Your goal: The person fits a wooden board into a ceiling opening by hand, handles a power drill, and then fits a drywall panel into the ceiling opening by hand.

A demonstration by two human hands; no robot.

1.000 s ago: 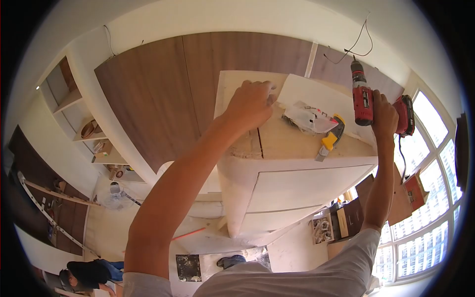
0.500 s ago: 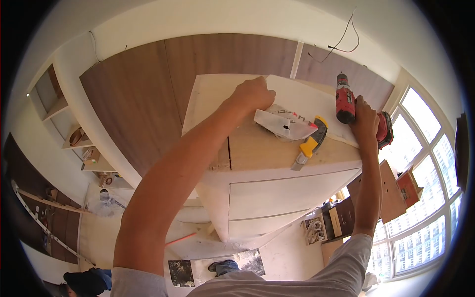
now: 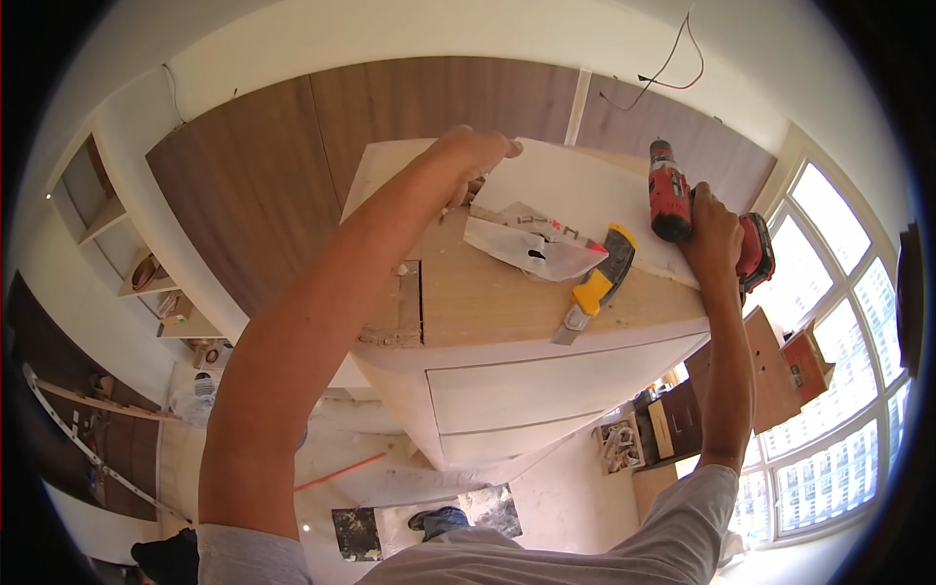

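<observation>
My left hand point(image 3: 478, 161) is at the back of the pale wooden cabinet top point(image 3: 468, 302), by the edge of a white sheet point(image 3: 575, 195). Its fingers are partly hidden, and whether they hold anything cannot be made out. My right hand point(image 3: 714, 234) grips the handle of a red cordless drill point(image 3: 669, 200), whose chuck points up and away over the right part of the top. Between my hands lie an opened plastic bag point(image 3: 534, 249) with small hardware and a yellow and black utility knife point(image 3: 597, 283).
Brown panels point(image 3: 234, 175) line the wall behind, and a looped wire point(image 3: 673, 83) hangs at upper right. Shelves point(image 3: 146, 263) stand left, windows point(image 3: 829, 361) right. A person's dark cap point(image 3: 166, 558) shows at lower left. A red stick point(image 3: 341, 471) lies on the floor.
My left hand has moved from above the cabinet top to beside the white sheet's edge. The drill has come lower and nearer the top. The whole view has shifted, with bag and knife appearing further left.
</observation>
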